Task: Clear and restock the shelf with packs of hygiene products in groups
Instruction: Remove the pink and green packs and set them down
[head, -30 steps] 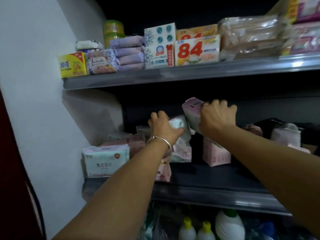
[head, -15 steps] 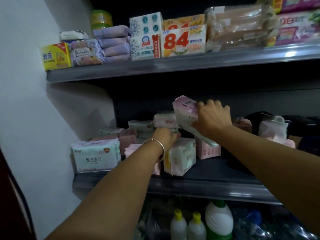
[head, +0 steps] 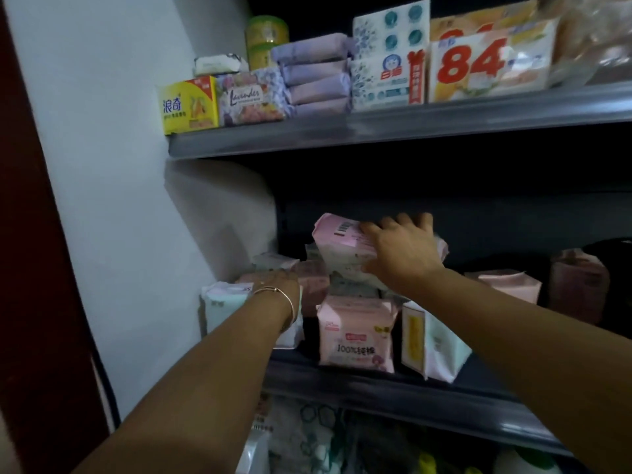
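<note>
On the middle shelf (head: 393, 393) the right hand (head: 402, 249) grips a pink pack (head: 338, 239) above half-grouped packs; the left hand (head: 278, 285) reaches behind, its grip hidden. Much sorting remains.

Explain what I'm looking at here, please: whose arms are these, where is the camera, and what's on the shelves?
There is no machine; a person wears one camera on the head, looking forward and down along both arms. The right hand grips a pink pack, lifted and tilted above the other packs on the middle shelf. The left hand, with a bracelet at the wrist, reaches in among the packs at the left; its fingers are hidden, so I cannot tell what it holds. A pink pack marked 100% stands at the shelf's front. The upper shelf carries a yellow box, a lavender pack, stacked purple packs and a box marked 84.
</note>
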